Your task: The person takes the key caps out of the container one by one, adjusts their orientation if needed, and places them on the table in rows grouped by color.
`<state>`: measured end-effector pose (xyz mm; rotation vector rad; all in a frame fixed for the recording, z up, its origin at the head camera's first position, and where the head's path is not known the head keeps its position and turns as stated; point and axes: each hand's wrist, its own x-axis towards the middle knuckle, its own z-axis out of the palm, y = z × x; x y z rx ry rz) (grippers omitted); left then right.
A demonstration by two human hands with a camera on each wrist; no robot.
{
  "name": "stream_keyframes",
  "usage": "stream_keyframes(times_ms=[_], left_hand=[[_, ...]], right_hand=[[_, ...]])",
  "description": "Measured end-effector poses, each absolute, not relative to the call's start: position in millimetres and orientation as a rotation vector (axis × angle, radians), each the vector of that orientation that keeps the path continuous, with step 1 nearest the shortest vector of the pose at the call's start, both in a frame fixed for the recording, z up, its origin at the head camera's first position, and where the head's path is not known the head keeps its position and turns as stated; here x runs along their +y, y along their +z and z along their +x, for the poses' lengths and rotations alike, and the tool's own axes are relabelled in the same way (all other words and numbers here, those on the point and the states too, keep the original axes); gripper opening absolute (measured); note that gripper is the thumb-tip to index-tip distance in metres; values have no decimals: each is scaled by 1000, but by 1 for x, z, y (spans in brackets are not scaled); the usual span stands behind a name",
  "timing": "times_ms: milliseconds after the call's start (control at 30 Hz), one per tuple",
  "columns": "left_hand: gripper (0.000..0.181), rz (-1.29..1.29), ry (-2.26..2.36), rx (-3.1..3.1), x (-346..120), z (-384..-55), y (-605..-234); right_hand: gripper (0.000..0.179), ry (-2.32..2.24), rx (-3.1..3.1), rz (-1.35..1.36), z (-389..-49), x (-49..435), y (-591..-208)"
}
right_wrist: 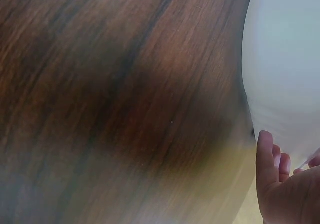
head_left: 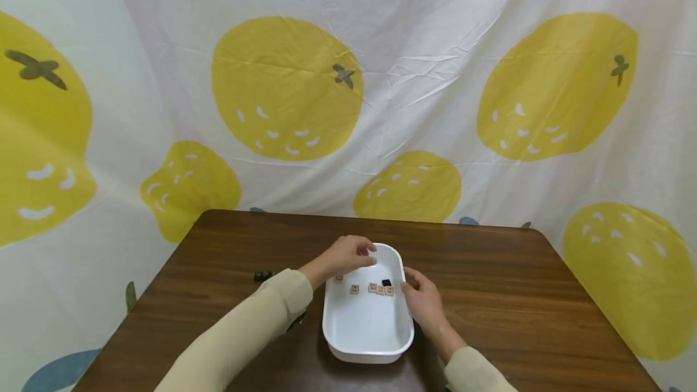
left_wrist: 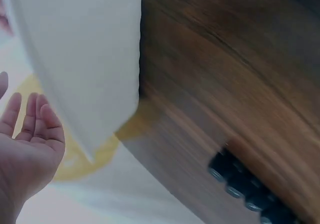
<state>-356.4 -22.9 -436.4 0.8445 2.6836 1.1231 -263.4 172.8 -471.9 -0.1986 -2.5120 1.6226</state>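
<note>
A white, deep oblong tray [head_left: 363, 322] stands lengthwise on the table. Inside lie several small square tan tiles [head_left: 354, 289] with dark markings, three of them side by side near the right wall. Next to those is a small black square piece [head_left: 386, 282]. My left hand [head_left: 348, 253] hovers over the far left part of the tray, fingers loosely bent; the left wrist view shows the hand [left_wrist: 37, 144] with nothing in it. At the right rim my right hand [head_left: 423, 296] holds the tray, its fingers [right_wrist: 266, 156] along the outer wall.
A black ridged object [left_wrist: 250, 189] lies on the table left of the tray, partly behind the left forearm in the head view. The dark wooden table [head_left: 517, 295] reaches back to a hanging white cloth [head_left: 414, 17] printed with yellow fruit.
</note>
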Motion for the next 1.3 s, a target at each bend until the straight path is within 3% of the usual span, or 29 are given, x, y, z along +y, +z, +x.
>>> stream_keyframes(times_ms=[433,833,1067,1300], left_hand=[[16,1068,755,2767,11,-359,-456],[15,903,530,2865,22,-356,-468],[20,979,481,2826,21,-358,-471],[12,1067,564,2728,21,-361,-474]], right_hand=[[37,1644,-2482,-169,-263,172,-473],[38,1605,-2494,-191,-262,172,-469],[38,1592,-2496,-182,-261,173,-468],[38,1592,-2504,-193,-262,172,-468]])
